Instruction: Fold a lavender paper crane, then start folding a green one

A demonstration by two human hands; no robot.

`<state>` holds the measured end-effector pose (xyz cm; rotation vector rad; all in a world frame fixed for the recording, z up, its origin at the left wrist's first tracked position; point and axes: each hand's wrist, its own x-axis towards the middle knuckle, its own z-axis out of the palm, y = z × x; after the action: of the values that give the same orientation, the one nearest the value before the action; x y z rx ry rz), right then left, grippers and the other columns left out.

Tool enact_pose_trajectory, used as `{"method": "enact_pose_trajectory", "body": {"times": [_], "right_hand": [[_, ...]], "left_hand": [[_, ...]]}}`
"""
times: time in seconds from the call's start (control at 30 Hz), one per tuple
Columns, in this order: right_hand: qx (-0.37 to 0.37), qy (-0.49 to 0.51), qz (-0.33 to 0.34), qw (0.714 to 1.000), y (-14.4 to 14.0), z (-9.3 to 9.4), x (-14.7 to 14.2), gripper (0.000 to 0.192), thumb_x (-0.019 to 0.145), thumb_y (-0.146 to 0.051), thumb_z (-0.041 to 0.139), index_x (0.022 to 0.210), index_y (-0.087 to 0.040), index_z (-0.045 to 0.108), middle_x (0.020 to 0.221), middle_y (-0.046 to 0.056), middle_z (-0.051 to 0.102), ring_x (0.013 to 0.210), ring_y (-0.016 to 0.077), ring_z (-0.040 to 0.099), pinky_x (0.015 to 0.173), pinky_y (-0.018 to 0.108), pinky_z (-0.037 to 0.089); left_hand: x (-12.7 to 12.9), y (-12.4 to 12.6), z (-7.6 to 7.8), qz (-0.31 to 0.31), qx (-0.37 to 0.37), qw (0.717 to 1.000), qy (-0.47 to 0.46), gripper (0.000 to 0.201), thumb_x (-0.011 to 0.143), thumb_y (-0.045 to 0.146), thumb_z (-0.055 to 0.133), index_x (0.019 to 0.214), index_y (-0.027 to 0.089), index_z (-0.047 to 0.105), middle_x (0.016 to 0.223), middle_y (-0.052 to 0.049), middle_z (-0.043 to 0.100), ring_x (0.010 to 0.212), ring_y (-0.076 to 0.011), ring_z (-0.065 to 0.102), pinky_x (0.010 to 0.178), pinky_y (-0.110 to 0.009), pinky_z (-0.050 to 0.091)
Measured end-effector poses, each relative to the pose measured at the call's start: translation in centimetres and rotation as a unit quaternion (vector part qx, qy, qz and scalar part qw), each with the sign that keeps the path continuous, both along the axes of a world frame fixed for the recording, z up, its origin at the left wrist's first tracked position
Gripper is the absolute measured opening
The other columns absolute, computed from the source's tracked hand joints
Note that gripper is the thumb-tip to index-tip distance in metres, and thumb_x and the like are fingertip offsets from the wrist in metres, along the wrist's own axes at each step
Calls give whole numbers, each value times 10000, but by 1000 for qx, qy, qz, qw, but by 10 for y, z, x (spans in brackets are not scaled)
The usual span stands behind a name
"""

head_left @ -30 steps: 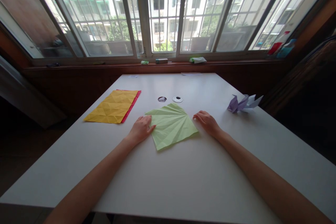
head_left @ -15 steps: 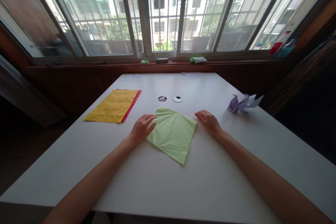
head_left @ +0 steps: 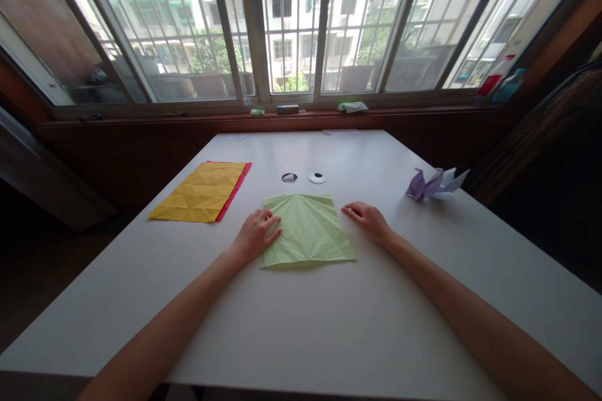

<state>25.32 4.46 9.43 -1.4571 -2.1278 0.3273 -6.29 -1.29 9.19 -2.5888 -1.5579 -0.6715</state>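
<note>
A creased pale green sheet of paper lies on the table with its edges roughly square to me. Fold lines fan out from the middle of its far edge and from its near edge. My left hand rests on the paper's left edge, thumb and fingers apart, not gripping it. Just off the right edge, my right hand lies low over the table, its fingers loosely bent and nothing visible in them.
Yellow creased paper overlaps a red sheet at left. Two small round discs, one dark-patterned and one white-rimmed, lie beyond the green paper. A purple and white folded-paper figure stands at right on the white table.
The green paper has turned from a slanted position to nearly square. My left hand has stayed at its left side. My right hand has shifted slightly left and stays off the paper.
</note>
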Motion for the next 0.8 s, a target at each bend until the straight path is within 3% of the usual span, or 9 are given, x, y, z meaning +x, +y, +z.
{"method": "enact_pose_trajectory", "body": {"times": [0.1,0.2,0.33,0.5,0.6,0.7,0.8], "right_hand": [[-16,25,-2,1000,-3,0,-8,364,761,-502,510,891,-197,659,671,23,574,624,159,527,616,270,383],[-39,69,4,997,-7,0,-16,345,705,-494,574,848,-190,653,680,26,564,653,170,531,633,285,401],[-76,155,32,984,-14,-1,-26,301,640,-438,635,797,-182,617,822,47,596,738,178,553,690,303,439],[-157,281,76,944,-20,-1,-34,280,652,-431,622,778,-183,586,770,23,647,693,174,593,615,300,482],[-187,362,68,911,-20,-1,-33,282,624,-414,657,757,-186,558,760,20,660,679,178,612,611,311,498],[-205,433,55,876,-19,0,-30,267,618,-376,676,759,-195,539,743,5,660,635,160,618,604,303,502],[-224,479,55,847,-18,-1,-28,260,608,-345,696,764,-200,546,745,-2,664,624,150,623,616,298,503]], "left_hand": [[-1,2,-7,4,-4,1000,-20,310,838,345,488,1110,205,543,1192,-101,511,1131,-239,450,967,-407,375],[-3,4,-12,16,-13,999,-47,389,831,371,492,1173,186,488,1331,-131,404,1264,-273,327,1040,-460,278],[-3,4,-14,27,-36,994,-99,487,807,388,524,1240,188,427,1404,-147,321,1328,-295,222,1068,-493,197],[-3,6,-15,37,-69,975,-206,738,727,434,617,1334,169,294,1446,-172,231,1352,-298,147,1084,-500,125],[-5,10,-15,48,-103,948,-296,936,670,506,652,1383,159,156,1447,-197,209,1329,-305,223,1072,-487,191],[-8,13,-9,49,-160,907,-388,987,697,578,589,1401,150,46,1403,-228,291,1203,-289,440,972,-444,373],[-9,11,0,27,-240,863,-443,853,733,599,530,1376,139,211,1262,-208,494,1021,-257,586,835,-388,478]]}}
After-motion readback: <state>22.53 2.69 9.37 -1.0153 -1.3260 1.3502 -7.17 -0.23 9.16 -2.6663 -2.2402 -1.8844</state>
